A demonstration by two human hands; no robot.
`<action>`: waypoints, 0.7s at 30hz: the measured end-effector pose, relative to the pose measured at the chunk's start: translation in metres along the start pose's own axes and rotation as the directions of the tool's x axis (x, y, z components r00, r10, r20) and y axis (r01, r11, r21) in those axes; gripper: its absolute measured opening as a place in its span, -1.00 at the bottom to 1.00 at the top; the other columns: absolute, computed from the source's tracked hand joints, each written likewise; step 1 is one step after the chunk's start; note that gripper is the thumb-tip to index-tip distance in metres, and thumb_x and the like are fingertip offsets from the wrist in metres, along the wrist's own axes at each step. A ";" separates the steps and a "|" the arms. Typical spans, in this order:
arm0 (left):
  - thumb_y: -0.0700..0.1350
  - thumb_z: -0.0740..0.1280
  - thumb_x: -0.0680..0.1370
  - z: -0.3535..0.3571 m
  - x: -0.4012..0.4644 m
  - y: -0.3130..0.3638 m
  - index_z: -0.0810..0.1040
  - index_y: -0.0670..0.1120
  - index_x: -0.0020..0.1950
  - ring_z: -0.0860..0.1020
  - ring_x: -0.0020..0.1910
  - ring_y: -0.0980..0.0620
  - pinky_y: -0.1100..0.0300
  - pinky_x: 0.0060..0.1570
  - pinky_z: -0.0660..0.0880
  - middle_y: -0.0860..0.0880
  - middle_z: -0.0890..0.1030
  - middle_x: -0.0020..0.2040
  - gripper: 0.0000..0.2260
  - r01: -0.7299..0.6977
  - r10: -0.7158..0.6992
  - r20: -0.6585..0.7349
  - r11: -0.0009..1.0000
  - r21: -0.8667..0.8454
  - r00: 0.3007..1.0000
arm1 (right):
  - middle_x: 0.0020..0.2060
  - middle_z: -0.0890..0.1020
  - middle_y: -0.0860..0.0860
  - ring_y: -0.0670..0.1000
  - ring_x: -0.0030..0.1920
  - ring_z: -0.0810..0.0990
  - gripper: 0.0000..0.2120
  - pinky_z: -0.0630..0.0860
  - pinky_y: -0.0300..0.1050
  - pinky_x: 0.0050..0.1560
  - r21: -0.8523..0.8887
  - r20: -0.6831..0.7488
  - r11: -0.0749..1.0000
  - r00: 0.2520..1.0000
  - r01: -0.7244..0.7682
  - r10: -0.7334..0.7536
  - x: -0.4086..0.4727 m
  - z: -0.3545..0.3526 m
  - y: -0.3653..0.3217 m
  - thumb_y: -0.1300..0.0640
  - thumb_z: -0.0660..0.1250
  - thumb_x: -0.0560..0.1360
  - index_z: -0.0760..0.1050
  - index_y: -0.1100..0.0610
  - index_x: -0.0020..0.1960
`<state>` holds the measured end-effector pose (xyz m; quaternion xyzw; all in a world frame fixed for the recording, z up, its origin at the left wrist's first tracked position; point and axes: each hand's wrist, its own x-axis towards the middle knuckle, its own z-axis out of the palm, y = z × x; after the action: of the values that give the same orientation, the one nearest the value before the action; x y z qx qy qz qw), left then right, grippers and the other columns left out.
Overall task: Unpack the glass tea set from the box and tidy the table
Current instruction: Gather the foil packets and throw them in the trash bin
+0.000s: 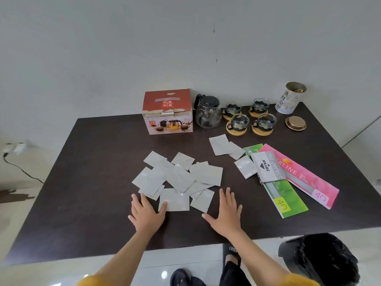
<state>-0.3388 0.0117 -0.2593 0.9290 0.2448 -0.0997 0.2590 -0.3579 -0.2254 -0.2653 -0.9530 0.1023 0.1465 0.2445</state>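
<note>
The red tea set box (168,111) stands at the back of the dark table (92,182). Right of it sit a glass teapot (207,112) with a black lid and several glass cups (240,121) on round wooden coasters. Several silver sachets (179,178) lie scattered in the middle of the table. My left hand (145,213) rests flat on the table with its fingers spread, touching the near edge of the sachet pile. My right hand (225,211) lies flat and spread beside the pile's right side. Neither hand holds anything.
A white tea canister (289,99) stands open at the back right with its gold lid (295,123) lying in front. A pink paper pack (303,176), a green paper pack (286,197) and a stamp pad packet (268,168) lie at the right. A black bin (321,259) stands below the table's near edge.
</note>
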 end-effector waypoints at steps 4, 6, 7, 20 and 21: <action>0.45 0.23 0.35 -0.012 0.027 -0.016 -0.10 -0.08 0.55 -0.18 0.53 -0.13 -0.25 0.42 -0.11 -0.11 -0.24 0.55 0.00 -0.107 0.102 0.049 0.988 0.108 0.994 | 0.53 -0.30 0.03 0.05 0.53 -0.28 0.11 -0.17 0.31 0.44 -0.010 -0.007 1.000 1.000 -0.016 0.016 0.003 0.000 -0.008 -0.36 0.33 0.36 -0.31 0.08 0.54; 0.53 0.19 0.28 -0.015 0.039 -0.019 -0.14 -0.05 0.54 -0.22 0.53 -0.14 -0.26 0.41 -0.11 -0.11 -0.27 0.55 0.07 -0.154 0.139 0.091 0.971 0.182 0.986 | 0.52 -0.32 0.04 0.05 0.53 -0.30 0.18 -0.20 0.32 0.43 -0.026 0.001 1.000 1.000 -0.013 0.013 0.015 -0.006 -0.010 -0.39 0.35 0.31 -0.35 0.09 0.53; 0.57 0.15 0.24 -0.014 0.044 -0.018 -0.17 -0.03 0.54 -0.24 0.52 -0.15 -0.28 0.41 -0.11 -0.12 -0.28 0.54 0.10 -0.179 0.155 0.116 0.955 0.236 0.981 | 0.52 -0.33 0.04 0.05 0.53 -0.31 0.22 -0.21 0.32 0.43 -0.032 0.010 0.999 1.000 -0.006 0.006 0.022 -0.009 -0.012 -0.41 0.36 0.28 -0.36 0.08 0.53; 0.43 -0.16 0.40 0.015 0.043 0.016 -0.04 -0.13 0.54 -0.20 0.54 -0.06 -0.31 0.40 -0.17 -0.10 -0.17 0.57 -0.13 -0.300 0.288 0.097 0.941 0.154 0.953 | 0.56 -0.08 0.02 0.05 0.55 -0.10 -0.10 -0.19 0.21 0.47 0.049 -0.069 0.961 0.961 0.272 -0.268 0.069 -0.004 -0.041 -0.27 0.27 0.46 -0.08 0.12 0.56; 0.42 -0.14 0.41 0.016 0.044 0.017 -0.01 -0.14 0.54 -0.16 0.54 -0.04 -0.28 0.42 -0.16 -0.08 -0.13 0.57 -0.13 -0.292 0.287 0.056 0.948 0.127 0.956 | 0.56 -0.02 0.07 0.09 0.55 -0.05 -0.18 -0.13 0.23 0.46 0.024 -0.166 0.973 0.961 0.229 -0.222 0.076 -0.010 -0.035 -0.23 0.26 0.49 -0.01 0.14 0.55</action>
<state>-0.2938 0.0084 -0.2792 0.9681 0.0939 -0.0940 0.2124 -0.2754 -0.2096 -0.2667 -0.9617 0.0159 0.0373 0.2711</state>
